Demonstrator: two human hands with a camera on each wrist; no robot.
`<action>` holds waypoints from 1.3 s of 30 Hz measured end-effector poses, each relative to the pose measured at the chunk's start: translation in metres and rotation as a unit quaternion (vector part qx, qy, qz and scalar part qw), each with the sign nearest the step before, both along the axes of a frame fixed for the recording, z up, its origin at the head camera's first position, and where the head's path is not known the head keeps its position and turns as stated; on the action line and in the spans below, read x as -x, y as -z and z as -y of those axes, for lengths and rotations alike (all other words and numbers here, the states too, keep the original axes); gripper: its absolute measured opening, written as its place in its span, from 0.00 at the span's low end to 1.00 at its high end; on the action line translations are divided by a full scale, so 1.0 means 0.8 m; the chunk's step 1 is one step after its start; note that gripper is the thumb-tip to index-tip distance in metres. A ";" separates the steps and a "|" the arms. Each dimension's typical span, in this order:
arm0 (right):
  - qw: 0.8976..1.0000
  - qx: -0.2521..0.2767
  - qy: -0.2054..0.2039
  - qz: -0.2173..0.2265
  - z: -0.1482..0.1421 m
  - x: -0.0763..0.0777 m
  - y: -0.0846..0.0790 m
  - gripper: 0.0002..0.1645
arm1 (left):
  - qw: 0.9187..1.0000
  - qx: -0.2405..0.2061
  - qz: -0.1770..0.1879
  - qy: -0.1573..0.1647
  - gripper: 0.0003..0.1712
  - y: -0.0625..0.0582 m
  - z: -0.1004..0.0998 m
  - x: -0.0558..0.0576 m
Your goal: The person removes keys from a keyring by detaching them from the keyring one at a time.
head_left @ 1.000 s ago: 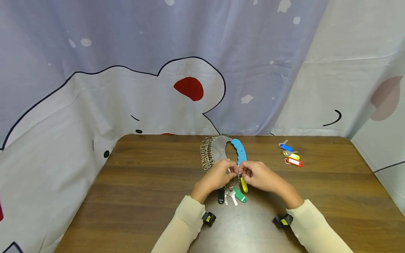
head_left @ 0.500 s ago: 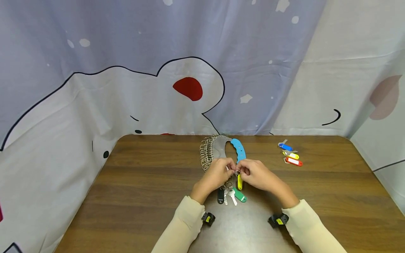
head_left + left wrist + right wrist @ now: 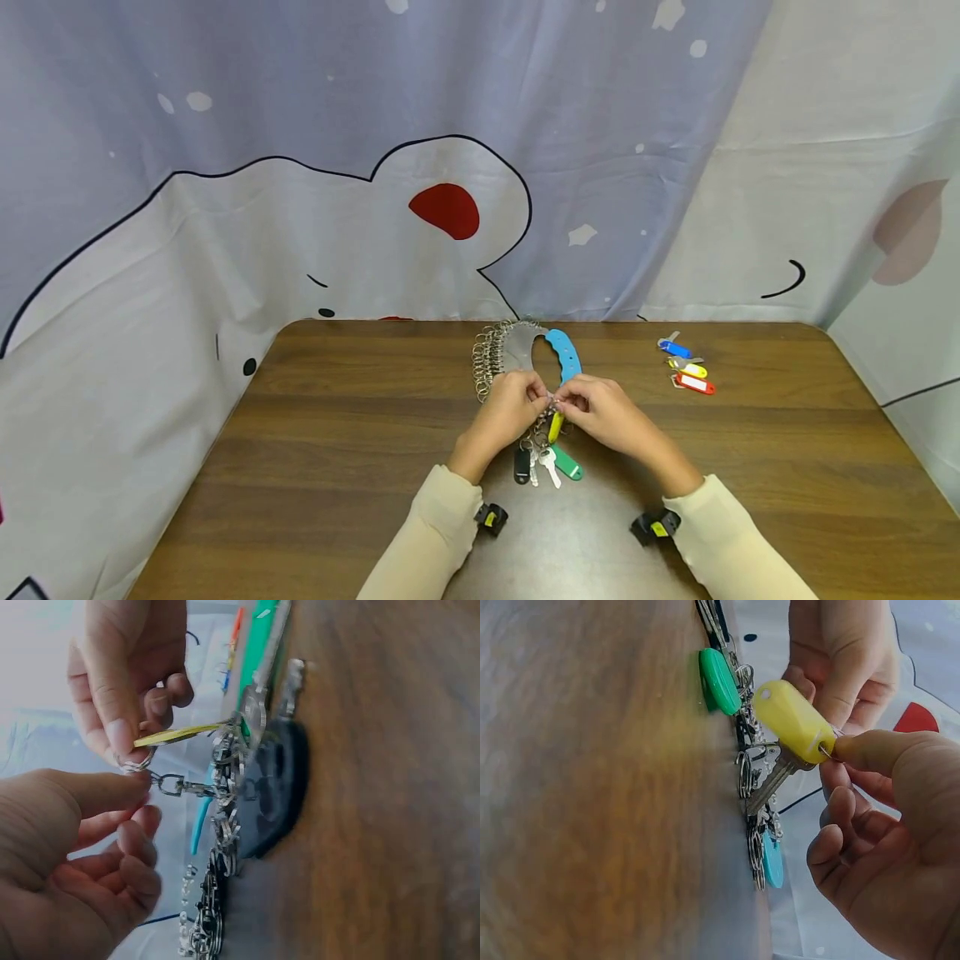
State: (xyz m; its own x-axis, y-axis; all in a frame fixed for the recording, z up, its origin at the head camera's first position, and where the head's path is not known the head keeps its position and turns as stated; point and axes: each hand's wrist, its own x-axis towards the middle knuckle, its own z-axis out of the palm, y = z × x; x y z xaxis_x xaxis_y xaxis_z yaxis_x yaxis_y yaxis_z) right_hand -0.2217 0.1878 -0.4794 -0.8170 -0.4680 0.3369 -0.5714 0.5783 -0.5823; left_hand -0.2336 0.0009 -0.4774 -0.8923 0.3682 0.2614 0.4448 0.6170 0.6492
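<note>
Over the near end of a large metal key holder [image 3: 517,348] with a blue handle [image 3: 564,357], my two hands meet fingertip to fingertip. My left hand [image 3: 512,408] pinches a small metal clasp [image 3: 171,785] linked to the holder's row of rings. Between thumb and finger, my right hand [image 3: 606,414] pinches a key ring [image 3: 137,761]. From that ring hang a yellow key tag [image 3: 791,720] and a silver key [image 3: 776,784]. Fingertips hide exactly where ring and clasp meet. Just below lie a black key tag [image 3: 522,465], a green key tag [image 3: 566,462] and silver keys [image 3: 550,467].
At the back right of the wooden table [image 3: 360,467] lie keys with a blue tag [image 3: 676,349], another yellow tag [image 3: 694,370] and a red tag [image 3: 695,383]. Behind the table's far edge hangs a printed curtain [image 3: 337,242].
Both hands have shifted slightly, the right one leftward toward the left. The yellow tag has moved left with it and now tilts the other way. The tags at the back right stay put.
</note>
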 end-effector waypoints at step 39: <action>0.995 -0.020 -0.044 -0.086 -0.001 -0.003 -0.004 0.02 | 0.950 -0.195 0.242 0.012 0.04 -0.007 0.010 -0.005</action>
